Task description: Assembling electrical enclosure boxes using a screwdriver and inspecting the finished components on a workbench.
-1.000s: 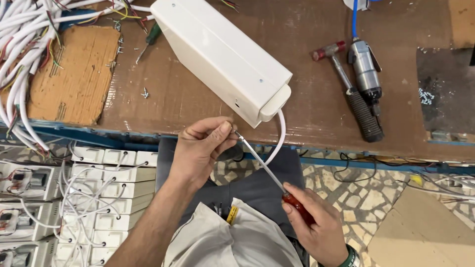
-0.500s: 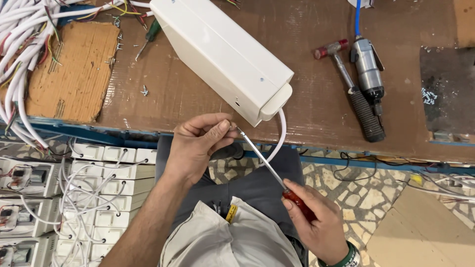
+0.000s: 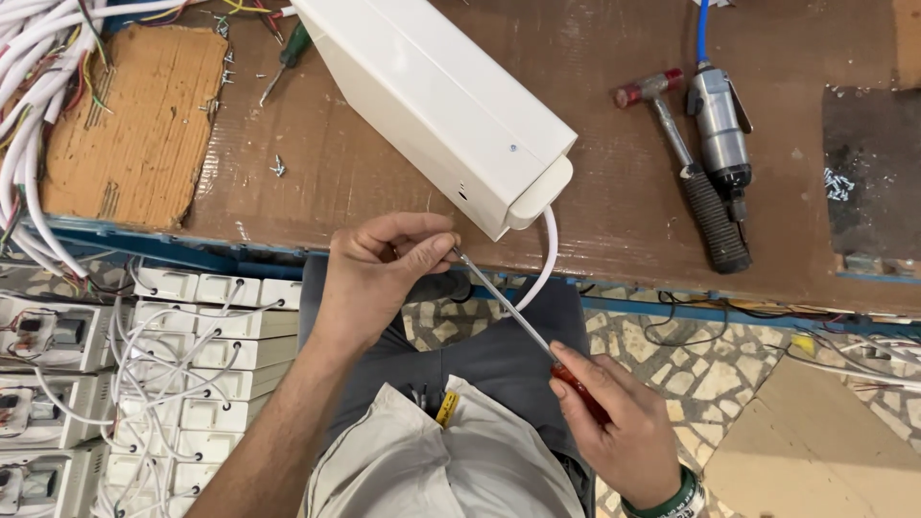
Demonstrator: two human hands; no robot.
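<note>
The screwdriver (image 3: 523, 321) is gripped at its red handle by the right hand (image 3: 619, 422); its shaft runs up-left to the tip, pinched in the left hand (image 3: 379, 273), just below the white casing (image 3: 441, 105).

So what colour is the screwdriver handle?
Red, on the screwdriver in the right hand, head view.

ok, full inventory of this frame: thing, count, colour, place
long white metal housing: 1, white, on the bench, end overhanging the edge
white cable loop: 1, white, out of the housing end
brown wooden bench: 1, brown, top half
cardboard sheet: 1, tan, bench left
green-handled screwdriver: 1, green, bench top
red-headed hammer: 1, black grip, bench right
pneumatic tool: 1, grey, blue hose, beside the hammer
loose screws: several, silver, by the cardboard
white boxes: many, white, wired, lower left
red-handled screwdriver: 1
left hand: fingers at the tip
right hand: grips the handle
</note>
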